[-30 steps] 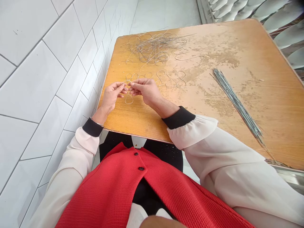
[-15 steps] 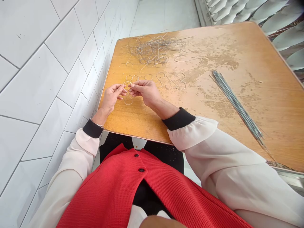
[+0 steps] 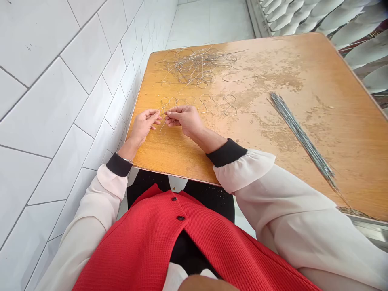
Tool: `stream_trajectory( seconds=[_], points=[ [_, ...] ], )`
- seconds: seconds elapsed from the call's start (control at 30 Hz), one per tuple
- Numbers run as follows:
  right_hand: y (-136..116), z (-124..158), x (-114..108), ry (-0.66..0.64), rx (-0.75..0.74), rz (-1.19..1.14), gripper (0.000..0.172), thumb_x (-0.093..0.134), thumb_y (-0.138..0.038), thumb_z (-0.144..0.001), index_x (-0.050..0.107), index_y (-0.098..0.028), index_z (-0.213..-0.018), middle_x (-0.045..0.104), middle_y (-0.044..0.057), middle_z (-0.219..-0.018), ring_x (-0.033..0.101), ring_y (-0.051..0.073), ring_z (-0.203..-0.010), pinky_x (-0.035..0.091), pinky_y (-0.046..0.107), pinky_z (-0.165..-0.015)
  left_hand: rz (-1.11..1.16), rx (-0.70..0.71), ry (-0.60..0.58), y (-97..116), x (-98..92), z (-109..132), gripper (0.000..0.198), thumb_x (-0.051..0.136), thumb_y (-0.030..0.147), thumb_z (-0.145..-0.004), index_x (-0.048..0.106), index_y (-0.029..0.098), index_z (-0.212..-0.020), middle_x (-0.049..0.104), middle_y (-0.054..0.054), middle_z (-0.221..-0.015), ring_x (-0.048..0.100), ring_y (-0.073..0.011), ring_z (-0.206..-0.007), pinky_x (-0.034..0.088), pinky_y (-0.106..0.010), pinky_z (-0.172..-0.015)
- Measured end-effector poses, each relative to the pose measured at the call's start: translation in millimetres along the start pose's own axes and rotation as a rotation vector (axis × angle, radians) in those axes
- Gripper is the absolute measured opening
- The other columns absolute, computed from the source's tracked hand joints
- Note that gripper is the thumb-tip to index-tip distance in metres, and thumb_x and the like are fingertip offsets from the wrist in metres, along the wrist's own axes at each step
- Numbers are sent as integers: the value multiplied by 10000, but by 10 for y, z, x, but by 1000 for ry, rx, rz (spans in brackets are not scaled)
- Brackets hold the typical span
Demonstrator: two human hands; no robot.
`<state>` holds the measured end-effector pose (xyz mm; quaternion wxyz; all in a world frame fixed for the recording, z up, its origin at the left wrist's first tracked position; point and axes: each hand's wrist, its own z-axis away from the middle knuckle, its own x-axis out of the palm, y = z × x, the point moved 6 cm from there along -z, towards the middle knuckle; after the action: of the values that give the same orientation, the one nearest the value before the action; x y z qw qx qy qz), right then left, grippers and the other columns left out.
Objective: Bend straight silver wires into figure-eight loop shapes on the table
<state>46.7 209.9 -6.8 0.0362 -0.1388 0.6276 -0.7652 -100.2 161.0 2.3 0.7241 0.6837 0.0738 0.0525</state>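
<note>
My right hand (image 3: 183,120) pinches a thin bent wire (image 3: 163,125) between thumb and forefinger, above the wooden tabletop. My left hand (image 3: 144,125) sits just left of that wire, its curved fingertips very close to it, and it seems to grip nothing. Beyond my hands lies a row of wire figure-eight shapes (image 3: 222,105). Farther back is a tangled heap of wire (image 3: 197,66). To the right, a bundle of straight wires (image 3: 303,139) lies diagonally on the table.
The worn wooden table (image 3: 172,159) has its left side against a white tiled wall (image 3: 60,105). Pale slatted louvres (image 3: 357,44) stand beyond its right side. My red waistcoat (image 3: 178,238) and cream sleeves show below its near edge.
The wire's lower loop now looks narrower. My left fingers have eased back from the wire, and the view has tilted slightly, shifting the table lower in the frame.
</note>
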Motion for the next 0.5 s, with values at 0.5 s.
stream_trajectory(
  seconds=[0.5],
  points=[
    [-45,57,71,45,-63,57,317,683,-21,-891,652,-146,-602,660,5,-549,611,78,-466,530,173,-502,70,19,-70,-7,43,-58,256,708,367,-945,662,161,-800,733,9,-760,648,-31,-628,398,-144,-546]
  ],
)
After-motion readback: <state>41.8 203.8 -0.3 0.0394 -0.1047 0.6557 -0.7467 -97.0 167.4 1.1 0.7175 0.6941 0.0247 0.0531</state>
